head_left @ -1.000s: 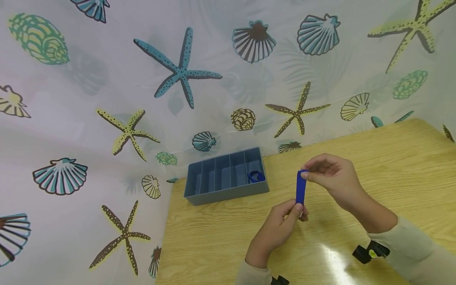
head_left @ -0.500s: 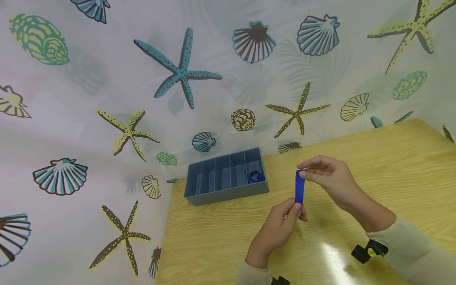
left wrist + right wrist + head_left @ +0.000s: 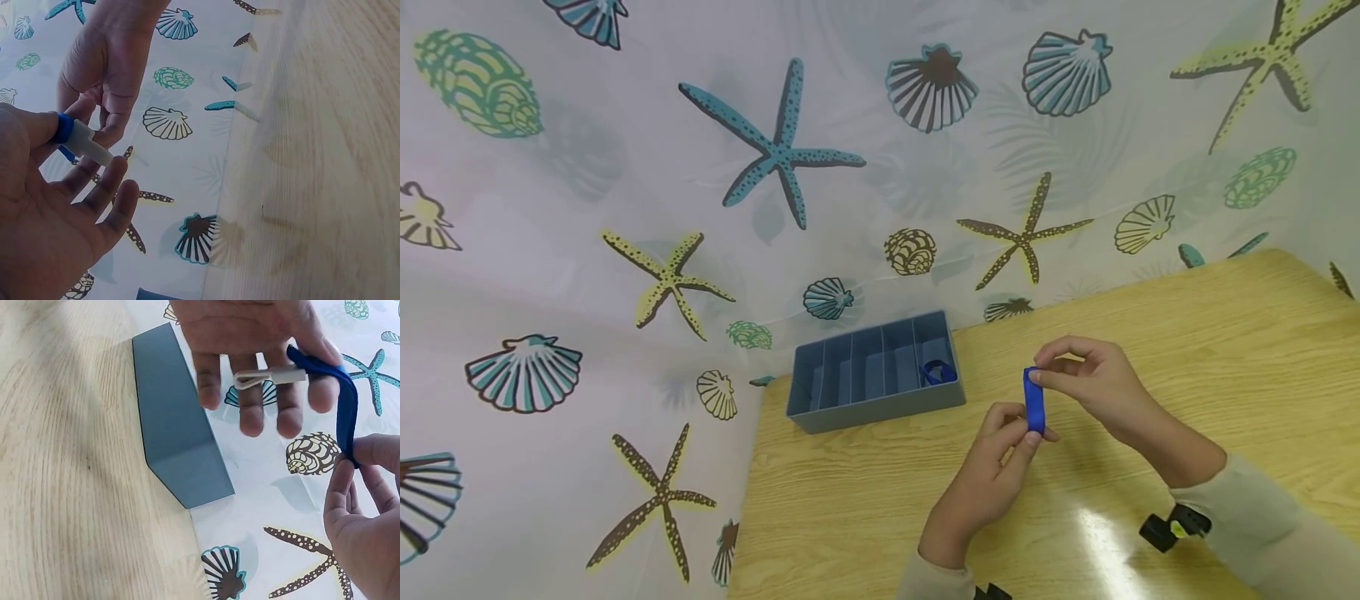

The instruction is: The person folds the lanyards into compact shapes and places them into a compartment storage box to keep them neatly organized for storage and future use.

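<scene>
Between my two hands runs a short blue strap (image 3: pixel 1034 406), slightly bent, held up above the table. My left hand (image 3: pixel 988 471) pinches its lower end between thumb and index finger, the other fingers spread. A white end piece (image 3: pixel 289 375) with a thin loop sticks out from that end, across the left fingers in the right wrist view. It looks like a stubby white plug (image 3: pixel 89 145) in the left wrist view. My right hand (image 3: pixel 1097 385) pinches the strap's upper end between thumb and fingertips.
A grey-blue tray (image 3: pixel 880 409) with several compartments stands at the table's back left. Another blue strap (image 3: pixel 938 372), coiled, lies in its rightmost compartment. Behind the wooden table (image 3: pixel 842 500) hangs a white cloth (image 3: pixel 865 200) printed with shells and starfish.
The strap has gone from straight to slightly bent as my right hand came down a little. My left fingers have shifted their hold at the lower end.
</scene>
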A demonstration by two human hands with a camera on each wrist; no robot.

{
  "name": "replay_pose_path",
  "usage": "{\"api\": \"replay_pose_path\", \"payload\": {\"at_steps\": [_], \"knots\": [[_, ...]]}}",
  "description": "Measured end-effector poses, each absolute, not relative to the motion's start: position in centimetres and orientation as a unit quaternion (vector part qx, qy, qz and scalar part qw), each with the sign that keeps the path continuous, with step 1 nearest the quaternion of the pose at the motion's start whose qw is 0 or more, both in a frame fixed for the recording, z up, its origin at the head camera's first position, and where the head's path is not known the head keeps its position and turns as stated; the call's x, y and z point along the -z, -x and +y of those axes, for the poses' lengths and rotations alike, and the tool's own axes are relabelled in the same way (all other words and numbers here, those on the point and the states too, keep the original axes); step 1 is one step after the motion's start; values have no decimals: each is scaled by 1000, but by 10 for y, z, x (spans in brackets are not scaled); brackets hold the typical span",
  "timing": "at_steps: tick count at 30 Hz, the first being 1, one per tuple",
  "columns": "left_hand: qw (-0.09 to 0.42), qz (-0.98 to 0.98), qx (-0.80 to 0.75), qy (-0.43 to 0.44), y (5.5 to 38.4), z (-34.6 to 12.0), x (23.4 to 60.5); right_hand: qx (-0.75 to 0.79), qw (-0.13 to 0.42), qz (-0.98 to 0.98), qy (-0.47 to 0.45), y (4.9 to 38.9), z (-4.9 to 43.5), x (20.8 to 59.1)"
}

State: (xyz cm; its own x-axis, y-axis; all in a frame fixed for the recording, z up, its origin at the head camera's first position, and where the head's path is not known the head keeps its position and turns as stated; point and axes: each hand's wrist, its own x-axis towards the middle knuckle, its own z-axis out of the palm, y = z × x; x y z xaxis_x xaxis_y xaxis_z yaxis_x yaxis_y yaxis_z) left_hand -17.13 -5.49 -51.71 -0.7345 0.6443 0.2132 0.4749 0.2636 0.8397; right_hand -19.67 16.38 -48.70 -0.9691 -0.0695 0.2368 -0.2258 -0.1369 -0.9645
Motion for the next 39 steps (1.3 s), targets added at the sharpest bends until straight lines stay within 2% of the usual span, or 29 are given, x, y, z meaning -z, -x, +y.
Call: {"api": "replay_pose_path", "payload": {"at_steps": [7,20,27,33,39], "knots": [[66,799,-482,-354,169,-54,515,-720,30,-685,-107,196,164,494],[40,788,-507,-347,167,-55,516,-727,-74,-674,-108,189,162,515],[13,774,-534,-339,169,-57,516,-771,-81,-608,-171,184,160,526],[-5,769,-545,-334,170,-59,515,-781,-66,-578,-228,181,155,531],[16,768,-554,-320,169,-59,515,-778,-48,-588,-217,179,152,530]]}}
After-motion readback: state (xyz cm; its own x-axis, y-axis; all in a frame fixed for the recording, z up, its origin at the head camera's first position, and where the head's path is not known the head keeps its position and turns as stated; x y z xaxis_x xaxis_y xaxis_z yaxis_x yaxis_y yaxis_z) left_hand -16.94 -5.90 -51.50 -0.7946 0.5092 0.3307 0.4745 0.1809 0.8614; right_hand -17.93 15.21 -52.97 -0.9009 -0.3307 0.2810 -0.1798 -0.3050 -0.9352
